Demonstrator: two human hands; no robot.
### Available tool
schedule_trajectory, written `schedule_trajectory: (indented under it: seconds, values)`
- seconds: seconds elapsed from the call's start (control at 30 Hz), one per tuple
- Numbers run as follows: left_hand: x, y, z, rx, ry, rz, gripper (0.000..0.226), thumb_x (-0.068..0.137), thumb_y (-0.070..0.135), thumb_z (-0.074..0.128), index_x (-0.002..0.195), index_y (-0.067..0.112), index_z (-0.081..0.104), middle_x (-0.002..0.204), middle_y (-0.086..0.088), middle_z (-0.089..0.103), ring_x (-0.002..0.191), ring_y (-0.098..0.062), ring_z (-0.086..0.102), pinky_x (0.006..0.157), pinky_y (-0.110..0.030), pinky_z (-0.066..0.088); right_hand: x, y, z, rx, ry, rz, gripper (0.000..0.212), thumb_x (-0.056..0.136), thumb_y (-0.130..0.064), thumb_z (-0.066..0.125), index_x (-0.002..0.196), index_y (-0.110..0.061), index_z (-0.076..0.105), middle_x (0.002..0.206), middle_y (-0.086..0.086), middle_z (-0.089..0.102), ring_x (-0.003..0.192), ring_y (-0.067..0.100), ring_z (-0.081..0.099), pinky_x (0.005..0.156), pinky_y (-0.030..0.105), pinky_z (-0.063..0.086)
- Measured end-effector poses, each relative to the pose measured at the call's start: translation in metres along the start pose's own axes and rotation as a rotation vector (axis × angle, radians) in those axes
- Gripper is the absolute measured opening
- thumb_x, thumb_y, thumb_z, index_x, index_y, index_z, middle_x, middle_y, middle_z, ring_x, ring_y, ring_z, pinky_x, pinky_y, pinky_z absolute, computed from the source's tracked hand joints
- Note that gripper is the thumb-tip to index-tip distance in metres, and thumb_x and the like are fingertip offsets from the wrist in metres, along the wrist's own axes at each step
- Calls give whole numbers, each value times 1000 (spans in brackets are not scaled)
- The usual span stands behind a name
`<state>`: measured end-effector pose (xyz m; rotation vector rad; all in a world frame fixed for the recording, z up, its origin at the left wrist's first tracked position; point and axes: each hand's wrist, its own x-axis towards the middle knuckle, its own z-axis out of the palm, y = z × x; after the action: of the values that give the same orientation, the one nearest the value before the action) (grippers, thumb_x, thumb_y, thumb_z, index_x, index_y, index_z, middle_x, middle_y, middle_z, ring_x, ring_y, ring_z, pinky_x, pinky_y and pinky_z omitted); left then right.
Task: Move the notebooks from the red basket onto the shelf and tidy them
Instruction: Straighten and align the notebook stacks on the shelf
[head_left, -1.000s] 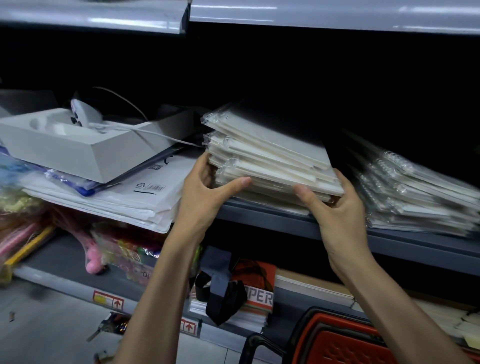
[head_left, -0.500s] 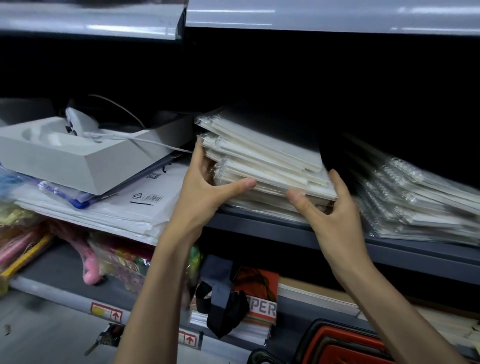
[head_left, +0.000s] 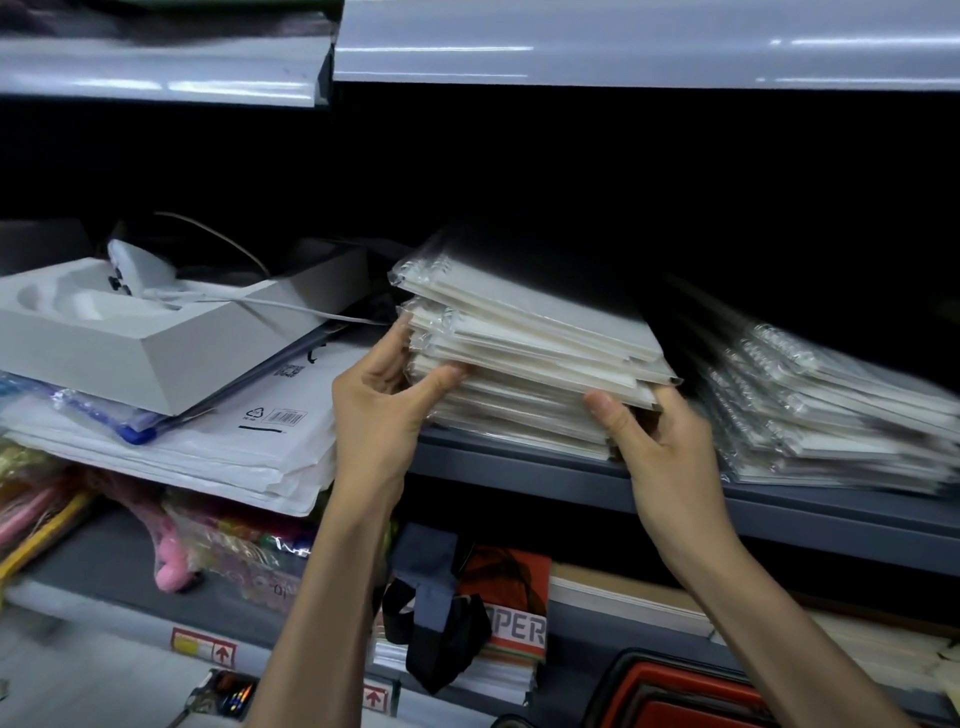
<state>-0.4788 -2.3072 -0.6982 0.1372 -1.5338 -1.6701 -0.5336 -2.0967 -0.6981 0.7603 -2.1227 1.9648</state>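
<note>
Curled, gripping — left hand (head_left: 385, 397), right hand (head_left: 662, 447)

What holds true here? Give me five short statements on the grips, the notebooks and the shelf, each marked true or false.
1. The left grip and right grip both hold the middle notebook stack. True.
2. That stack lies on the floor. False: it rests on the grey shelf.
3. Another pile of spiral notebooks lies to the stack's right. True.
4. The white moulded tray stands alone on bare shelf. False: it sits atop a pile of folders and white mailer bags.
5. The red basket is below the shelf, at the picture's bottom edge. True.
</note>
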Motion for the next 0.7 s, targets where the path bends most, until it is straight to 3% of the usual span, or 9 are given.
schedule_trajectory:
  seconds: [0.1, 0.17, 0.23, 0.3, 0.37, 0.47, 0.6, 0.7]
  values:
    - [-1, 3, -3, 43, -21, 35, 82, 77, -6, 83, 150, 10, 50, 105, 34, 73, 112, 10, 67, 97, -15, 54, 1, -2, 0, 52, 22, 26, 32, 86, -43, 75, 111, -24, 70, 100, -18, 75, 93, -2, 68, 85, 20, 48]
    - [2, 4, -8, 88, -89, 37, 99, 73, 8, 91, 159, 18, 41, 121, 33, 69, 124, 10, 60, 107, -19, 49, 1, 0, 1, 99, 24, 57, 55, 81, -43, 80, 129, -24, 63, 119, -18, 72, 111, 0, 66, 98, 29, 49]
    - [7, 8, -13, 129, -162, 36, 120, 64, 32, 99, 163, 28, 31, 146, 18, 61, 140, -3, 52, 120, -36, 41, 1, -1, 1, 165, 44, 127, 101, 73, -43, 84, 159, -31, 32, 154, -15, 46, 138, 2, 46, 111, 30, 39]
    - [13, 12, -11, 131, -220, 39, 122, 63, 35, 98, 163, 26, 30, 150, 7, 59, 140, -11, 55, 121, -43, 41, -1, -5, 5, 169, 62, 125, 120, 68, -48, 86, 161, -46, 11, 162, -22, 24, 147, 0, 26, 115, 30, 30]
    - [16, 18, -3, 146, -243, 74, 109, 67, 28, 98, 158, 21, 38, 144, 4, 65, 133, -15, 62, 115, -40, 48, -1, -6, 10, 128, 84, 72, 120, 67, -55, 83, 161, -46, 11, 165, -27, 17, 151, 0, 20, 119, 33, 27]
    - [17, 22, 5, 142, -223, 112, 90, 68, 22, 92, 148, 14, 51, 131, 2, 72, 122, -15, 69, 106, -33, 54, 3, -6, 18, 107, 133, 39, 105, 74, -54, 80, 160, -41, 21, 163, -23, 26, 150, 1, 26, 123, 38, 29]
    - [15, 20, 6, 143, -185, 100, 93, 73, 29, 87, 156, 26, 45, 142, 12, 65, 133, -2, 59, 117, -30, 45, 7, -1, 21, 88, 131, -29, 84, 84, -49, 78, 155, -36, 35, 155, -15, 47, 144, 8, 42, 120, 44, 37]
    - [18, 13, 2, 124, -162, 85, 85, 79, 29, 85, 155, 24, 48, 145, 10, 64, 137, -5, 56, 121, -36, 41, 8, 0, 23, 87, 125, -37, 81, 86, -49, 75, 156, -35, 37, 154, -13, 49, 144, 10, 43, 119, 44, 39]
